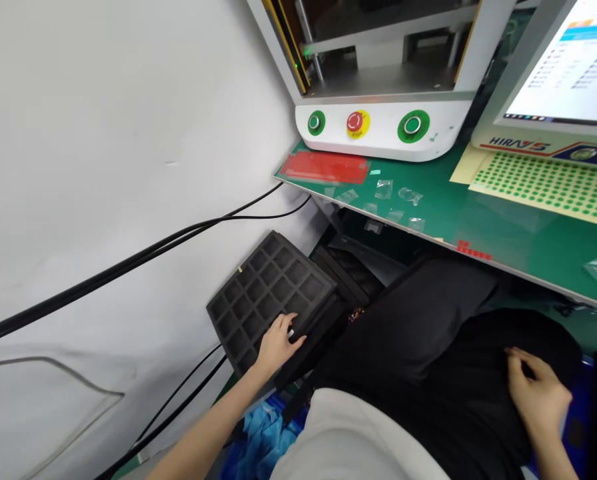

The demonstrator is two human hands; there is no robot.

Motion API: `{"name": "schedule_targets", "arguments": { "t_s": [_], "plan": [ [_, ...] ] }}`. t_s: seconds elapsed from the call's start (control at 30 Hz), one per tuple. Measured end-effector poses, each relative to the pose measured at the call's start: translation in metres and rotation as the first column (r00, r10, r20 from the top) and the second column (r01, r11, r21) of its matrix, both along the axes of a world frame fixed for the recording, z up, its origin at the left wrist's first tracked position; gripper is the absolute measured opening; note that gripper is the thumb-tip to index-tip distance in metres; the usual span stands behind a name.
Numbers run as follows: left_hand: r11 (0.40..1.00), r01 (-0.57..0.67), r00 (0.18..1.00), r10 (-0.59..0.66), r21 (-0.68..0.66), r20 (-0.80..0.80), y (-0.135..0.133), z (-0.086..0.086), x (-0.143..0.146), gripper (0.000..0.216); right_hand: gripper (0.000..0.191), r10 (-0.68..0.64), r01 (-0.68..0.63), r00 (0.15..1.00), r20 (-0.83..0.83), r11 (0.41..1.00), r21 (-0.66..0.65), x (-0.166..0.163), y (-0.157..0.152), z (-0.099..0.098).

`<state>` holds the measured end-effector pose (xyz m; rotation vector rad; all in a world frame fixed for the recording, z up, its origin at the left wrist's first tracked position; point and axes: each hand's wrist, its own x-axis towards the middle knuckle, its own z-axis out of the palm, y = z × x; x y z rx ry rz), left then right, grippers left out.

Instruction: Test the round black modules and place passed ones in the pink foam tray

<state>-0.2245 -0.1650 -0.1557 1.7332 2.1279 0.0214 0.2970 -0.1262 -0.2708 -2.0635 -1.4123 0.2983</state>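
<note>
A black foam tray (271, 287) with a grid of square pockets sits at a slant beside the wall, below the bench. My left hand (277, 343) grips its near edge, fingers over the pockets and thumb on the outer side. A small white piece shows between thumb and fingers; whether it is a tag or a loose part I cannot tell. Over my dark-clothed thigh, my right hand (538, 390) is loosely curled, with nothing visible in it.
The green bench (428, 193) carries a white machine (383, 130) with push buttons, a monitor (563, 73), a green-dotted sticker sheet (553, 187), red film (325, 167) and clear plastic scraps (384, 189). Black cables (178, 237) run along the wall. Blue fabric (268, 430) lies below.
</note>
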Motion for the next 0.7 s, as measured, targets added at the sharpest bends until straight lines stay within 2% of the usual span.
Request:
{"name": "schedule_targets", "arguments": {
  "t_s": [0.1, 0.17, 0.33, 0.5, 0.6, 0.7],
  "plan": [
    [0.995, 0.087, 0.994, -0.089, -0.047, -0.059, 0.015, 0.002, 0.009, 0.052, 0.043, 0.001, -0.001, 1.000, -0.011, 1.000, -0.010, 0.000, 0.000, 0.001],
    [0.984, 0.162, 0.983, -0.168, -0.077, -0.076, 0.025, 0.010, 0.014, 0.053, 0.044, -0.007, 0.007, 1.000, -0.015, 1.000, -0.013, -0.001, 0.000, 0.000],
    [0.929, 0.351, 0.929, -0.362, -0.119, -0.080, 0.059, 0.050, 0.039, 0.058, 0.049, -0.020, 0.020, 0.999, -0.029, 1.000, 0.001, -0.001, 0.002, 0.000],
    [0.847, 0.503, 0.857, -0.515, -0.173, -0.031, 0.117, 0.084, 0.051, 0.063, 0.050, -0.018, 0.019, 0.998, -0.053, 1.000, 0.015, -0.002, 0.003, 0.001],
    [0.799, 0.556, 0.824, -0.567, -0.229, 0.020, 0.154, 0.091, 0.050, 0.061, 0.051, -0.022, 0.024, 0.997, -0.072, 0.999, 0.021, -0.003, 0.002, 0.001],
    [0.745, 0.599, 0.794, -0.601, -0.295, 0.094, 0.186, 0.087, 0.051, 0.058, 0.052, -0.031, 0.032, 0.996, -0.084, 0.999, 0.020, -0.003, 0.001, 0.001]
  ]
}}
